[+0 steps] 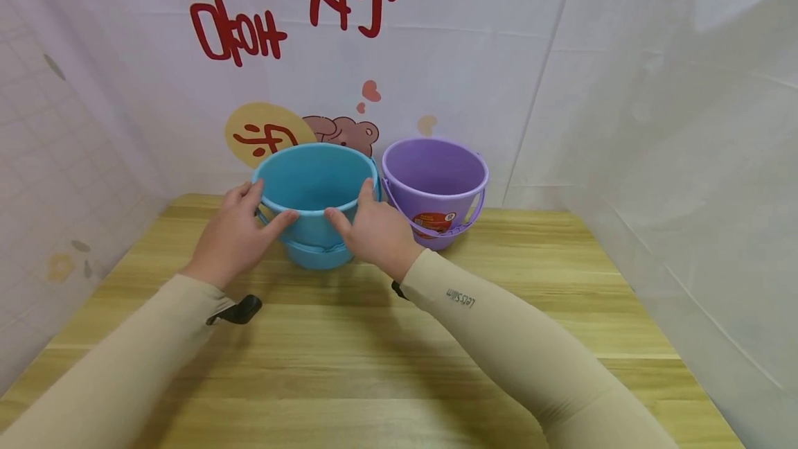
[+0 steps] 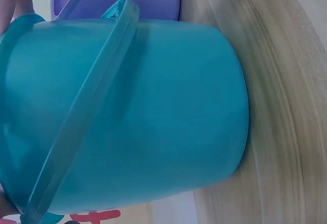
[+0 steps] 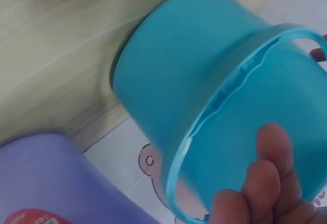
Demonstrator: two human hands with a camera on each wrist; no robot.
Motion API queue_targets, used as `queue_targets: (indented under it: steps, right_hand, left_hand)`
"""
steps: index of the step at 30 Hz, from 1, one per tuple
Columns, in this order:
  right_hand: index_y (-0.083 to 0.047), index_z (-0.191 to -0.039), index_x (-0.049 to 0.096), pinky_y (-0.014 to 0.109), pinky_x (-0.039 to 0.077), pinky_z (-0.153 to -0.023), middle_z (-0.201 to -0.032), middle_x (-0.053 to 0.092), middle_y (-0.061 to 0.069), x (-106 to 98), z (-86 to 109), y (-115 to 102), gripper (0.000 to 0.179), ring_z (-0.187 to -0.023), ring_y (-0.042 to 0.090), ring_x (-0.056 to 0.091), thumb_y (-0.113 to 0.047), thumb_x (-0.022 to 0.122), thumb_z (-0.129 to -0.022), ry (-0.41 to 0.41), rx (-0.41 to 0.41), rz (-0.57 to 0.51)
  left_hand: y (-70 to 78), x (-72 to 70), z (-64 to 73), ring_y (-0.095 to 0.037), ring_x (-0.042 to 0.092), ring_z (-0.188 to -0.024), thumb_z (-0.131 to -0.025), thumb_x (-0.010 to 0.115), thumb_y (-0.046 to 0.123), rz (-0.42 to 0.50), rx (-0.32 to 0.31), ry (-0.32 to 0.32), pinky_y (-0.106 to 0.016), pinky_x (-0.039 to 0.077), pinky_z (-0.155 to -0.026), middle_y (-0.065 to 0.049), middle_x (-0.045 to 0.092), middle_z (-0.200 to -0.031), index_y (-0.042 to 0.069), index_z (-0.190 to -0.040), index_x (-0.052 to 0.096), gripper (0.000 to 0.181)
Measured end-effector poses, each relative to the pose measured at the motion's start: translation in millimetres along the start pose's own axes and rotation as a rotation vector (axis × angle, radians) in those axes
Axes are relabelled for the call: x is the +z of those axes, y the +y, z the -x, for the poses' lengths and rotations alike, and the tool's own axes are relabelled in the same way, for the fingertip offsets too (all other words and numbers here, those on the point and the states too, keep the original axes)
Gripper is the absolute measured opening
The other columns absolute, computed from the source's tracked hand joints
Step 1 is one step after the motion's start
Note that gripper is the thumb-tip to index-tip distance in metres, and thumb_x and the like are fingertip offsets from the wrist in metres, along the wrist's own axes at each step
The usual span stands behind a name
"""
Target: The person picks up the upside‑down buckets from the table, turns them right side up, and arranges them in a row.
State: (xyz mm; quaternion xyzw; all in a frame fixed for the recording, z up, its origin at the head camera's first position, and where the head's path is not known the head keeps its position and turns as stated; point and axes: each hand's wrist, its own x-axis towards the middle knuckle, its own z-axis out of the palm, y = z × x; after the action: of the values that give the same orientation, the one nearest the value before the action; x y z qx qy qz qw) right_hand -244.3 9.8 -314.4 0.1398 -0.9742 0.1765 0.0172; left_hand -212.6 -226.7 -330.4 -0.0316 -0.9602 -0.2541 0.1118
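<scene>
A light blue plastic bucket (image 1: 312,231) stands upright, its opening facing up and its base at the wooden tabletop. My left hand (image 1: 233,231) holds it at the left rim, with the thumb along the front edge. My right hand (image 1: 383,231) grips the opposite side by the rim, thumb in front and the index finger on the edge. The bucket's blue handle (image 2: 79,117) hangs down across its front. In the right wrist view, several right fingers (image 3: 273,145) show in front of the blue wall.
Just right of the blue bucket is a purple bucket (image 1: 449,205) with a red label and its handle lowered. A white printed cloth (image 1: 474,75) forms the back wall, and pale side walls flank the wooden table (image 1: 349,380).
</scene>
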Motion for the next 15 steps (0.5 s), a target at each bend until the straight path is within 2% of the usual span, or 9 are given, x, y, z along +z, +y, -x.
queue_targets:
  steps: [3,6,11,15]
  right_hand:
    - [0.002,-0.167,0.009,0.041,0.063,-0.074,-0.101,0.077,0.015,0,-1.4,-2,0.101,-0.083,0.025,0.077,-0.071,0.038,-0.105,-0.027,-0.005,-0.027]
    - [0.003,-0.167,0.009,0.04,0.063,-0.072,-0.091,0.075,0.013,0,-3.5,-1,0.101,-0.078,0.024,0.076,-0.071,0.037,-0.105,-0.019,-0.013,-0.038]
    - [0.005,-0.167,0.012,0.041,0.063,-0.076,-0.094,0.075,0.015,3,-10.2,3,0.102,-0.085,0.026,0.077,-0.073,0.037,-0.104,0.045,-0.006,-0.018]
    - [0.005,-0.166,0.015,0.042,0.064,-0.078,-0.1,0.077,0.017,4,-13.1,3,0.101,-0.091,0.027,0.078,-0.072,0.037,-0.104,0.052,-0.01,0.005]
  left_hand:
    - [1.8,1.3,-1.8,-0.063,0.037,-0.144,-0.096,0.046,0.08,-0.013,-0.005,0.001,-0.081,0.04,-0.104,-0.033,0.022,-0.169,0.002,-0.167,0.019,0.109]
    - [4.0,3.8,-3.7,-0.061,0.038,-0.144,-0.096,0.047,0.08,-0.027,0.001,0.017,-0.08,0.041,-0.103,-0.034,0.026,-0.167,0.001,-0.167,0.021,0.109]
    - [6.3,9.0,-6.9,-0.059,0.041,-0.142,-0.097,0.049,0.078,-0.032,0.013,0.058,-0.079,0.044,-0.103,-0.033,0.032,-0.164,0.0,-0.165,0.026,0.106]
    - [7.9,11.1,-9.0,-0.058,0.041,-0.142,-0.098,0.048,0.077,-0.024,0.011,0.068,-0.078,0.044,-0.103,-0.033,0.031,-0.164,0.0,-0.165,0.027,0.104]
